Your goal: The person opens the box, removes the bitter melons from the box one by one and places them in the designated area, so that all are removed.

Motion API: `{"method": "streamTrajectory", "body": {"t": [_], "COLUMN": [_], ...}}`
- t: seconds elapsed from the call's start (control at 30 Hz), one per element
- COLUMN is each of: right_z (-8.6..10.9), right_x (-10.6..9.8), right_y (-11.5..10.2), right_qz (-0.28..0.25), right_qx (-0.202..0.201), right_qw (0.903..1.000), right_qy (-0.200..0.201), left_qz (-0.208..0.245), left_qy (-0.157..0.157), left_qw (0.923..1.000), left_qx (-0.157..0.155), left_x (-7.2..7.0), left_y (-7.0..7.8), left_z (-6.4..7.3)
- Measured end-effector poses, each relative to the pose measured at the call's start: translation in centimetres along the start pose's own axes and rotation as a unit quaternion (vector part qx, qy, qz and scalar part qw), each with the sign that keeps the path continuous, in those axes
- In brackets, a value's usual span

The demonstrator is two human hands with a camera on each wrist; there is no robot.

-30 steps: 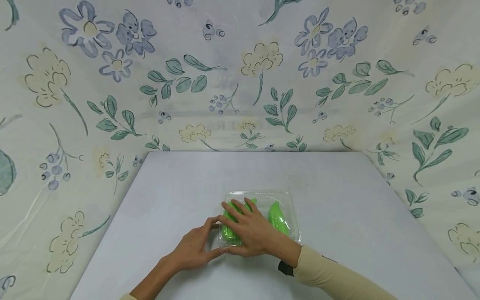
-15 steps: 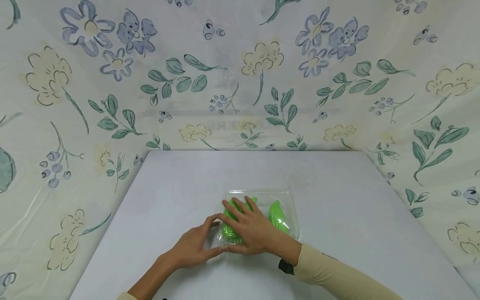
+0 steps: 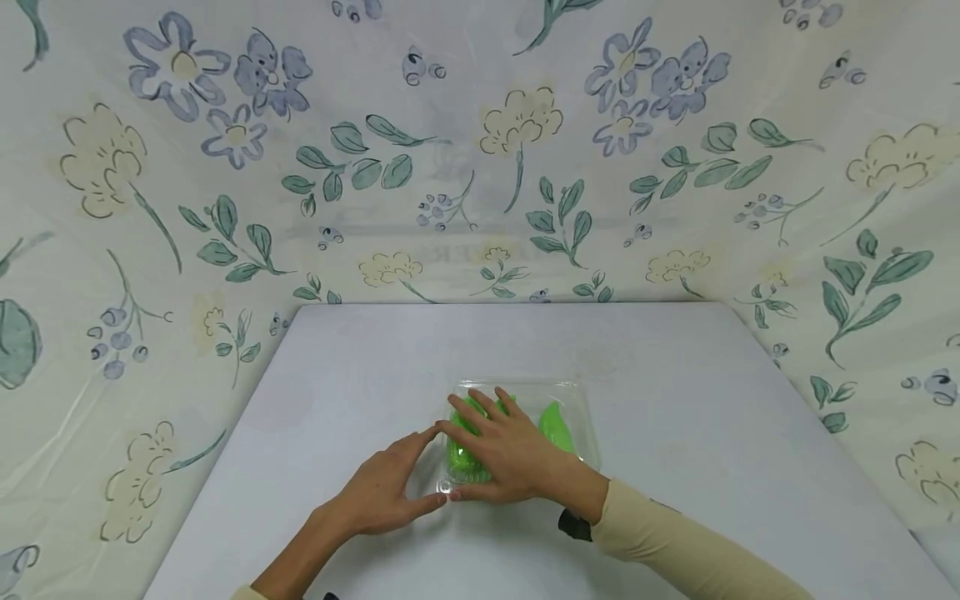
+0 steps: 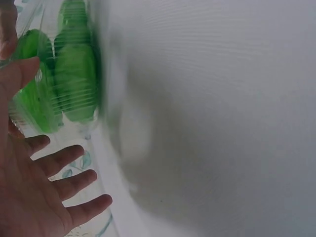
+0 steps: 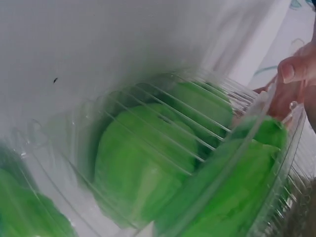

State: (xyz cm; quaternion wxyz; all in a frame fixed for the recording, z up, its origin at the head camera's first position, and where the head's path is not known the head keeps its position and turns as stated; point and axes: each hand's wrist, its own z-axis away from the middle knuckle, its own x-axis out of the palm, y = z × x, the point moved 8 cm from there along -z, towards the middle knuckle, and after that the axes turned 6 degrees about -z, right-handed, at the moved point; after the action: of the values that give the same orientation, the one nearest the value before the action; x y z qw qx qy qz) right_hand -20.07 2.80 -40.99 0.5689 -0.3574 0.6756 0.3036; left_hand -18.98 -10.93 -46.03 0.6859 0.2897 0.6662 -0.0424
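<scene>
Clear container (image 3: 528, 402) lies under the spread right hand (image 3: 504, 450), beside the straight-fingered left hand (image 3: 384, 489), neither gripping

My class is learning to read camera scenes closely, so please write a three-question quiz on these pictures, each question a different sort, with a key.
1. Multiple choice: What colour are the items inside the clear container?
A) red B) green C) blue

2. True or false: The left hand lies across the top of the clear container.

3. Short answer: What is printed on the backdrop behind the table?

Key:
1. B, green.
2. False: the right hand lies across the top; the left hand is at the left side.
3. Flowers and leafy sprigs.
</scene>
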Motion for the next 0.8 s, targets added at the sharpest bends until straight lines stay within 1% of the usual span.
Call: {"method": "streamTrajectory", "body": {"t": [0.13,0.27,0.57,0.8], "right_z": [0.3,0.9,2.5,4.1], "right_x": [-0.2,-0.4,-0.8,-1.1], "right_y": [0.1,0.5,1.7,2.8], "right_qz": [-0.008,-0.010,-0.012,-0.036], "right_qx": [0.004,0.015,0.046,0.067], "right_qw": [0.9999,0.9998,0.9988,0.9971], "right_qy": [-0.008,-0.010,-0.014,-0.004], "left_qz": [0.000,-0.010,-0.035,-0.063], "left_qy": [-0.004,-0.004,0.021,0.051], "left_qw": [1.0000,0.9999,0.9992,0.9966], "left_qx": [-0.006,-0.011,-0.002,0.011], "left_x": [-0.6,-1.2,-3.0,-5.2], "left_y": [0.0,-0.3,-0.8,-0.9], "left_z": [0.0,-0.1,-0.6,-1.7]}}
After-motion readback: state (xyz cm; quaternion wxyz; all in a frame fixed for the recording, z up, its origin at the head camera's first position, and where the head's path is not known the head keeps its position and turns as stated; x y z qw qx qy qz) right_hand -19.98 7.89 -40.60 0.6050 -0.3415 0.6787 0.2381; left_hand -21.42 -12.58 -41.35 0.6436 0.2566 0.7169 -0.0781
